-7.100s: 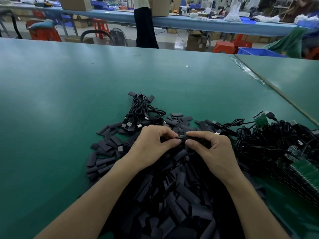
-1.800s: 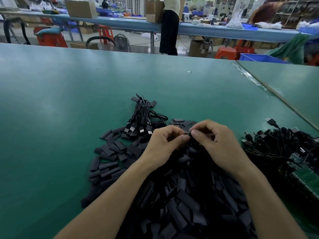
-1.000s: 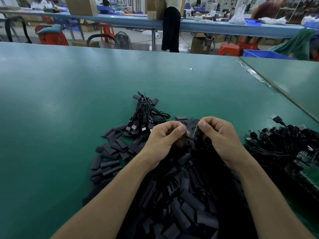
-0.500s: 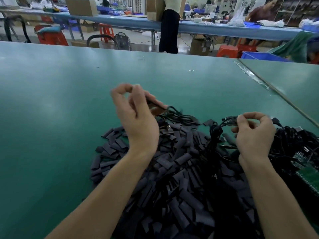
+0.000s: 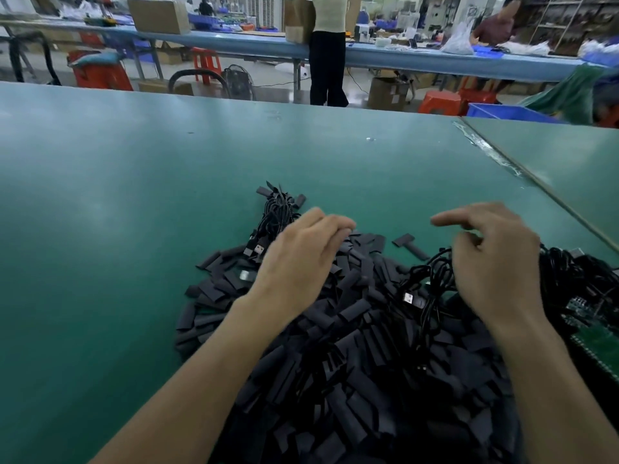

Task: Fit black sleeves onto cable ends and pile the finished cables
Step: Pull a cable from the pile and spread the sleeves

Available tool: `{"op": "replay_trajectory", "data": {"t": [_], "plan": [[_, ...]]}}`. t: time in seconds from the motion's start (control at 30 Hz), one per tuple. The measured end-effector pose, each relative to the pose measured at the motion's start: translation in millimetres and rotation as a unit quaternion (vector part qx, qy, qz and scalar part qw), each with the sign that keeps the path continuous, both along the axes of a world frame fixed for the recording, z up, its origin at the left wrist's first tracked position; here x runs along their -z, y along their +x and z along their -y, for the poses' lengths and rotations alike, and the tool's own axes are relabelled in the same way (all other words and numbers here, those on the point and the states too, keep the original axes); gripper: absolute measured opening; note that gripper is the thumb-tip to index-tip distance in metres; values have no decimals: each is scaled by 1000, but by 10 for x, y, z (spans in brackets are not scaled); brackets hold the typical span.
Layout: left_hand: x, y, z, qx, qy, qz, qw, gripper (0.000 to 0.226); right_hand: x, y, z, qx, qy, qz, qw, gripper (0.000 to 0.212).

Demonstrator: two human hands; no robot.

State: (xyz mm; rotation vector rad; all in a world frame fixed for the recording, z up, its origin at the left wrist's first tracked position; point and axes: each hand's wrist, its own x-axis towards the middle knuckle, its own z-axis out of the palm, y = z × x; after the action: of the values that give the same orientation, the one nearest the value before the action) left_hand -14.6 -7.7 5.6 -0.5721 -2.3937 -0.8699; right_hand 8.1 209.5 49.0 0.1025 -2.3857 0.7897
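Your left hand (image 5: 301, 259) hovers palm down over the far side of the heap of black sleeves (image 5: 351, 363), which lies at the near edge of the desk (image 5: 134, 212). Its fingers are loosely bent and hold nothing visible. The bundle of finished cables (image 5: 276, 212) lies just beyond its fingertips. Your right hand (image 5: 495, 259) has its forefinger straight and the others curled. A black cable (image 5: 432, 279) loops up beneath it; whether it is gripped cannot be told. Further cables (image 5: 576, 279) lie tangled toward the right edge.

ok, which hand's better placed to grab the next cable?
Right. The right hand is directly over a loose cable beside the tangled cable heap; the left hand is over the sleeves, by the finished bundle.
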Motion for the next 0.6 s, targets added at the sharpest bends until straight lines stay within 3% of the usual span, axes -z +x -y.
{"op": "replay_trajectory", "data": {"t": [0.13,0.27,0.37,0.6], "plan": [[248,-63,-36,39,-8,105,994,36,6,26,328,-181,147,102,967,32],[347,-50,-57,12,94,172,981,15,378,-66,545,-135,306,197,922,33],[362,-49,-50,-16,160,197,967,8,617,-107,572,-110,291,214,926,41],[273,-20,-63,-51,187,151,969,7,676,-139,507,-121,226,173,951,21]]}}
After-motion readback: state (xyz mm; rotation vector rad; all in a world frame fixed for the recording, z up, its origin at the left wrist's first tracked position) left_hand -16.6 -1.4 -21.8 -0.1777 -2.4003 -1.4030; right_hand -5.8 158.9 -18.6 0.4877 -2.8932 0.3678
